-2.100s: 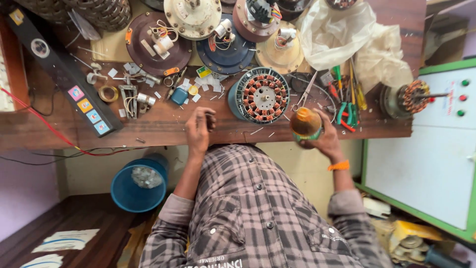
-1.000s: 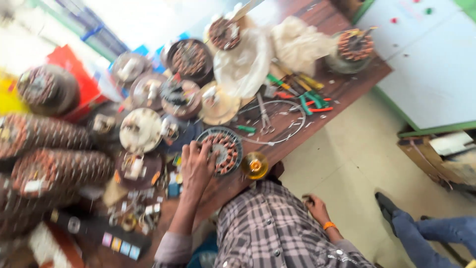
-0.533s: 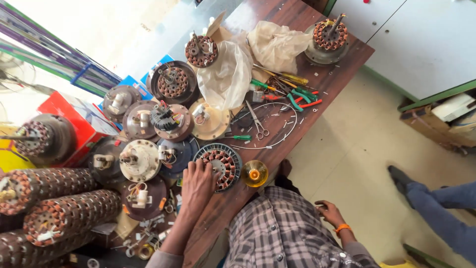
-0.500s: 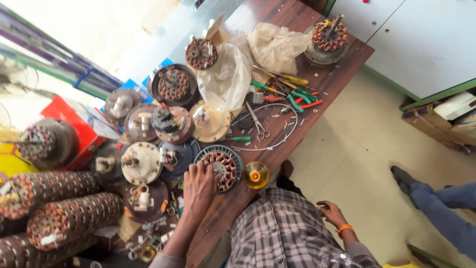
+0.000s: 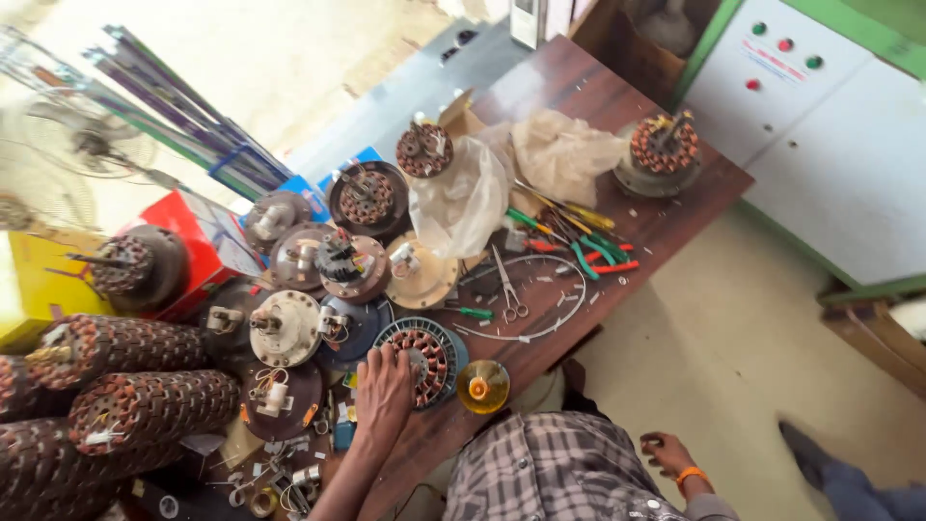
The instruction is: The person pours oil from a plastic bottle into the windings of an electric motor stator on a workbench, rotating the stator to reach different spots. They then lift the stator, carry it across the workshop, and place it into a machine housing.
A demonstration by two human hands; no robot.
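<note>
Copper-wound stator [image 5: 424, 355] flat, axis up

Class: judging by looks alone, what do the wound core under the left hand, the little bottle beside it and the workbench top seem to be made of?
Core: reddish-brown windings, probably copper wire, in a blue-grey ring, likely painted metal. Bottle: see-through amber, plastic or glass, orange cap. Bench top: dark reddish-brown with grain streaks, likely varnished wood or laminate.

On the bench lie one pair of scissors [image 5: 508, 289] and one yellow bottle [image 5: 482, 385]. Two crumpled plastic bags [image 5: 461, 198] are near its far edge. Two hands show.
</note>
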